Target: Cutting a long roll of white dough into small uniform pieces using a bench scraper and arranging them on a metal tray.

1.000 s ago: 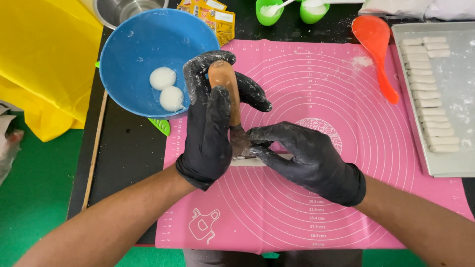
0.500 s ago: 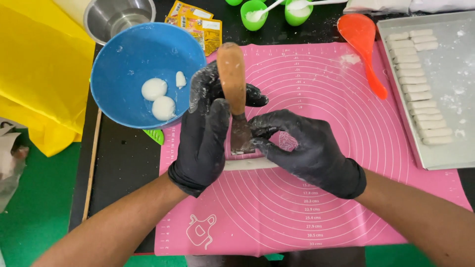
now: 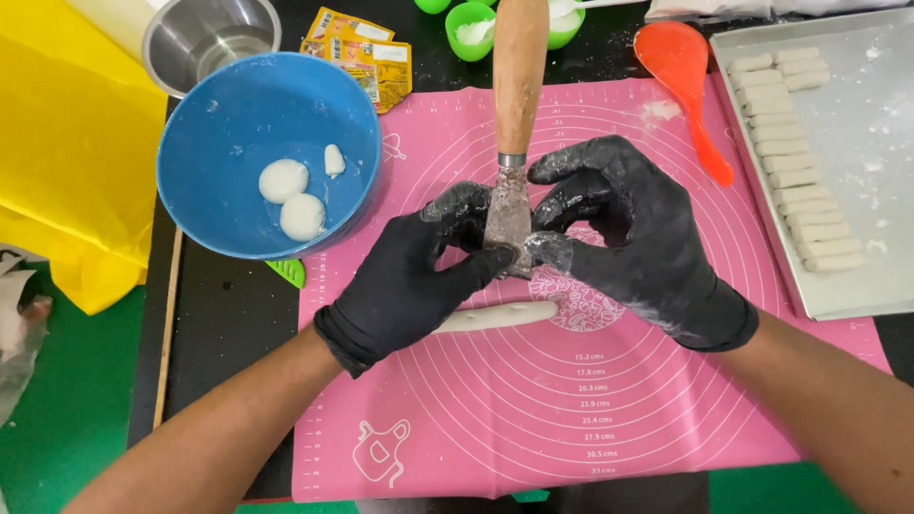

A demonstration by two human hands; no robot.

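Both my hands wear black gloves dusted with flour. A scraper with a wooden handle (image 3: 519, 76) and a dough-smeared metal blade (image 3: 508, 221) stands over the pink silicone mat (image 3: 533, 419), its handle pointing away from me. My left hand (image 3: 409, 276) pinches the blade from the left. From the right, my right hand (image 3: 638, 247) grips it with fingertips and thumb. A white dough roll (image 3: 500, 316) lies on the mat just below both hands.
A blue bowl (image 3: 219, 114) at the left holds two dough balls (image 3: 283, 181) and a small piece. At the right, a metal tray (image 3: 857, 190) carries several cut dough sticks (image 3: 790, 148). An orange spoon (image 3: 690, 76), green cups (image 3: 471, 29), a steel cup (image 3: 205, 33) and yellow packets (image 3: 367, 48) lie beyond.
My left hand let go of the wooden handle and slid down to the blade. The scraper lifted off the dough roll, which now lies uncovered below the hands.
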